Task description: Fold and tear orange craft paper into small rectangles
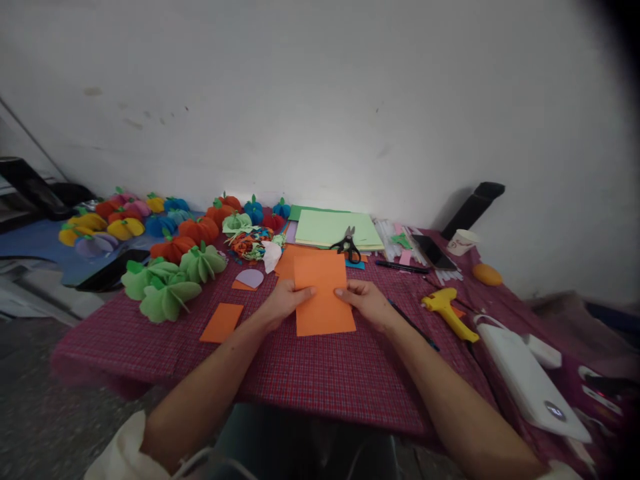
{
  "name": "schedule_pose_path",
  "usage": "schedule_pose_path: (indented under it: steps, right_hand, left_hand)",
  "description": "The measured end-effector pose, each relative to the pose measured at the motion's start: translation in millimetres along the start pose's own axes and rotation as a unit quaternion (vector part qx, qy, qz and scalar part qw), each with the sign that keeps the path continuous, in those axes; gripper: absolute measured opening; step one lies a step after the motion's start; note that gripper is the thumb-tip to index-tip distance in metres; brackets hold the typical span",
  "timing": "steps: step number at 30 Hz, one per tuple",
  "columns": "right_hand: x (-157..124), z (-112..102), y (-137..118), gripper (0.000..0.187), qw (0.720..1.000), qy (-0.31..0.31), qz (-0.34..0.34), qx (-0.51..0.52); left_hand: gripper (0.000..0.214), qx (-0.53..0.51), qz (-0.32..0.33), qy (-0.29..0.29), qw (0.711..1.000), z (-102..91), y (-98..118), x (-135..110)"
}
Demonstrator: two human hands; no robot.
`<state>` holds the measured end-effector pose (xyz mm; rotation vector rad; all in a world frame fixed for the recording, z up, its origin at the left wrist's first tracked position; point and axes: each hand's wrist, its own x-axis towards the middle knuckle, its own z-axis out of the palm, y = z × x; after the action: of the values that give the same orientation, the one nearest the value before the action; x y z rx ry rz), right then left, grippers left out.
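Observation:
An orange sheet of paper (324,300) is held up over the front middle of the table. My left hand (289,300) grips its left edge, thumb on the face and fingers behind. On the opposite edge, my right hand (366,301) pinches it the same way. Just behind the sheet lie black-handled scissors (346,245) on a stack of pale green paper (327,228). More orange paper (287,261) pokes out behind the held sheet. To the left are a small orange rectangle (222,323) and a lilac paper half-round (250,277).
Paper pumpkins (173,248) in several colours crowd the left side, near a heap of paper scraps (250,243). At right are a yellow glue gun (450,313), a pen (401,267), a phone (433,252), a paper cup (463,241) and a white power bank (533,380).

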<state>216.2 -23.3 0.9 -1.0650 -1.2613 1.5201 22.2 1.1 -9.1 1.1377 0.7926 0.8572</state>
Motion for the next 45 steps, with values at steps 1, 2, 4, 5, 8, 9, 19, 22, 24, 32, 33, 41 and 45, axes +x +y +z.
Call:
schedule_pose_path:
  steps: [1, 2, 4, 5, 8, 9, 19, 22, 24, 32, 33, 41, 45]
  right_hand:
    - [0, 0, 0, 0.026, 1.000, -0.001, 0.005, 0.006]
    - [0, 0, 0, 0.026, 1.000, 0.000, 0.009, 0.009]
    - [-1, 0, 1, 0.027, 1.000, -0.003, 0.014, 0.014]
    - [-1, 0, 0, 0.028, 1.000, -0.009, 0.015, 0.016]
    - [-1, -3, -1, 0.029, 1.000, -0.023, 0.001, 0.019]
    - [-1, -4, -2, 0.028, 1.000, -0.017, -0.010, 0.014]
    - [-1, -10, -5, 0.010, 0.999, 0.030, -0.033, -0.002]
    - [-1, -9, -5, 0.009, 0.999, 0.027, -0.030, 0.000]
    - [-1, -9, -5, 0.008, 0.999, 0.020, -0.031, 0.000]
    - [1, -13, -3, 0.009, 1.000, 0.005, -0.018, -0.007]
    - [1, -13, -2, 0.010, 1.000, 0.004, -0.016, -0.011]
    - [2, -18, -2, 0.018, 0.997, -0.025, -0.049, -0.051]
    - [2, -19, -2, 0.020, 0.993, -0.028, -0.078, -0.084]
  left_hand:
    - [0.041, 0.002, -0.002, -0.005, 1.000, 0.4, 0, 0]
    - [0.040, 0.003, -0.003, -0.013, 1.000, 0.9, 0, 0]
    - [0.039, 0.004, -0.005, -0.027, 1.000, 2.6, 3, -2]
    - [0.039, 0.005, -0.006, -0.033, 0.999, 3.5, 4, -3]
    - [0.038, 0.008, -0.004, -0.040, 0.999, 5.0, 8, -5]
    - [0.036, 0.013, 0.005, -0.038, 0.999, 4.9, 9, -5]
    - [0.017, 0.051, 0.043, 0.004, 0.998, -0.8, 11, -3]
    - [0.019, 0.080, 0.063, 0.003, 0.995, -3.0, 9, -2]
    - [0.022, 0.096, 0.078, 0.004, 0.992, -4.7, 7, -1]
    - [0.029, 0.198, 0.114, 0.017, 0.973, -5.3, 12, -2]
    - [0.029, 0.205, 0.119, 0.016, 0.971, -5.1, 12, -2]
    - [0.031, 0.208, 0.140, -0.005, 0.968, -5.2, 12, -2]
    - [0.032, 0.238, 0.143, -0.025, 0.960, -5.2, 14, -4]
